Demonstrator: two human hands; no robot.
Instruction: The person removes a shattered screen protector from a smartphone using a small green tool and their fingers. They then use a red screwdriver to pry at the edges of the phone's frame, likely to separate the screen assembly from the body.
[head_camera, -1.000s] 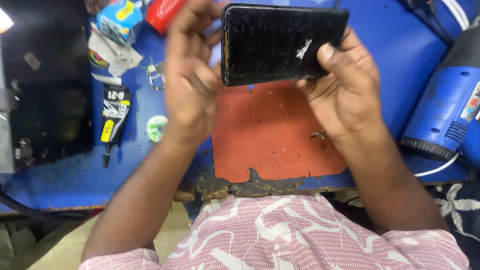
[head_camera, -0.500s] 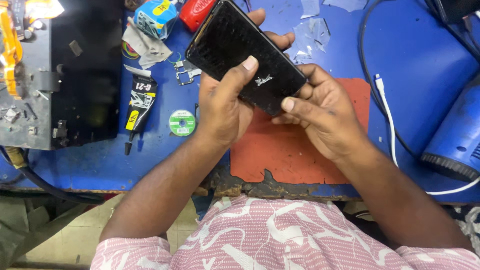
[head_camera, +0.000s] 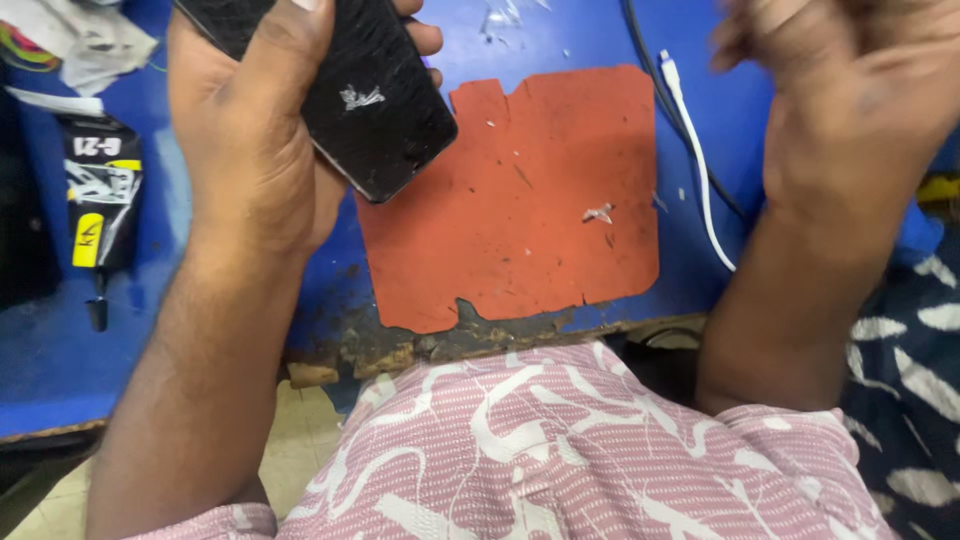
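Black phone (head_camera: 375, 100) top cut off | left hand (head_camera: 255, 130) gripping | right hand (head_camera: 850, 90) blurred

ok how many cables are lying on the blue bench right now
2. A white cable with its plug end near the top runs down the blue bench right of the orange mat. A black cable lies beside it. The raised right hand may hide more.

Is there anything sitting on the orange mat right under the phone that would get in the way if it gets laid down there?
Almost nothing. The left hand holds the black phone over the upper left corner of the orange mat. The mat carries only a small pale scrap near its right side and tiny flecks. The white cable lies off the mat, to its right.
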